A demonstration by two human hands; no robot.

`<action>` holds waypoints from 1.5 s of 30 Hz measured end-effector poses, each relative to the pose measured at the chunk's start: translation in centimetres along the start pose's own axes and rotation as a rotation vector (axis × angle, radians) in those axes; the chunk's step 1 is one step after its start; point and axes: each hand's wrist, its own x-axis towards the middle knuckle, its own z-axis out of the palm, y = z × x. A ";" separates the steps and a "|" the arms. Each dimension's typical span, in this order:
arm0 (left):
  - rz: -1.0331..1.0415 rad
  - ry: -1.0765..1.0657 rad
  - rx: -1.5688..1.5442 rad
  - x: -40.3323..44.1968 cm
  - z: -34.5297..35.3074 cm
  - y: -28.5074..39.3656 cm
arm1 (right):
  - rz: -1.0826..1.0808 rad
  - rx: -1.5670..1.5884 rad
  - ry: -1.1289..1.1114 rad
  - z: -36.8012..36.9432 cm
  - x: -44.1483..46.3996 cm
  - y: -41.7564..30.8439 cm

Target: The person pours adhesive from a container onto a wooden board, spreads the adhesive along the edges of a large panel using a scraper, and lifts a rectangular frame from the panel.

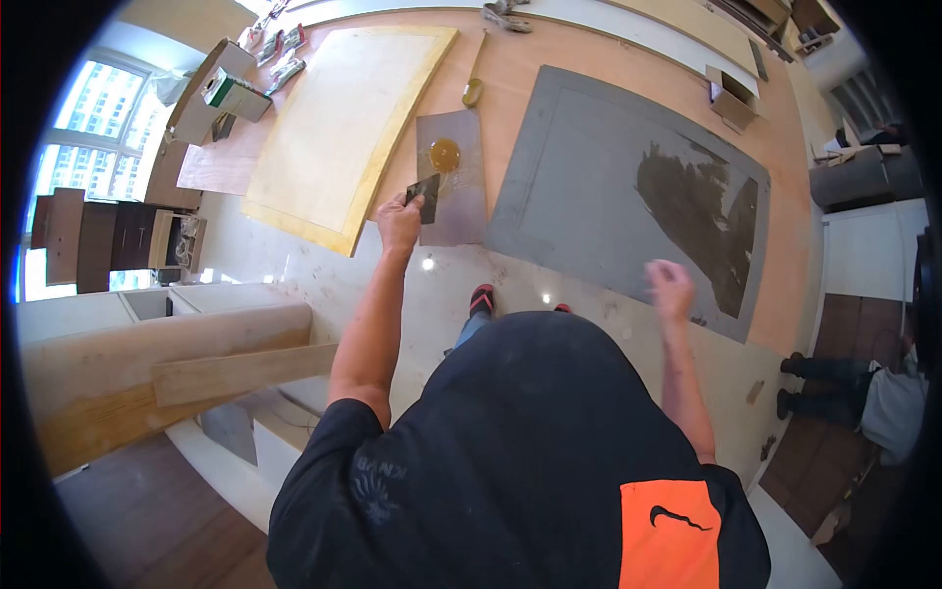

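Observation:
My left hand point(398, 224) is closed on a dark flat scraper point(423, 198), held over the left edge of a narrow grey board point(465, 201). Amber liquid point(444, 154) lies in a round puddle on that board, just beyond the scraper. To the right, my right hand point(671, 289) hovers near the front edge of a large grey panel point(589, 167); its fingers look curled but are blurred. A dark wet-looking patch point(697, 211) covers part of the panel's right side. Left of the narrow board is a pale panel with yellow edges point(343, 123).
A brush-like tool point(472, 92) and an open cardboard box point(731, 100) rest on the worktable point(510, 74). A green-and-white can point(235, 95) stands at the far left. Wooden boards point(235, 375) lie at lower left. Another person point(888, 402) is at the right edge.

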 end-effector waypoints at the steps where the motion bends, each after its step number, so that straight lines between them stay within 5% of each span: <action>1: 0.024 0.002 -0.001 0.5 -0.1 -0.5 | 0.016 0.177 -0.274 4.2 -2.3 -2.8; 3: 0.071 0.005 -0.007 1.3 -0.1 -1.7 | 0.230 0.317 -0.627 12.1 -5.4 -6.7; 4: 0.056 -0.025 -0.024 1.2 -0.7 -0.6 | 0.085 0.209 -0.705 15.9 -5.4 -6.2; 6: 0.094 -0.044 -0.075 1.8 -1.0 -0.7 | -0.305 -0.163 -0.669 22.4 -5.3 -7.4; 9: 0.083 -0.115 -0.128 2.9 -2.1 -0.4 | -0.608 -0.492 -0.214 28.4 -5.4 -10.0; 12: -0.004 -0.204 -0.156 3.9 -3.2 -0.3 | -0.331 -0.699 -0.241 31.7 -4.8 -12.3; 20: -0.048 -0.207 -0.260 6.5 -3.6 -3.4 | -0.053 -0.727 -0.026 36.1 -3.0 -12.5; 24: -0.050 -0.209 -0.314 7.4 -3.7 -4.4 | 0.034 -0.487 -0.206 35.6 -2.4 -13.1; 27: -0.088 -0.285 -0.321 7.0 -4.8 -3.1 | 0.122 0.029 -0.216 37.2 -0.5 -8.6; 36: -0.109 -0.487 -0.586 3.4 -7.1 3.0 | 0.165 0.637 -0.438 25.2 -3.3 -8.9; 45: 0.165 -0.636 -0.370 -1.5 -0.2 8.4 | 0.138 0.361 -0.188 10.2 -1.7 -4.0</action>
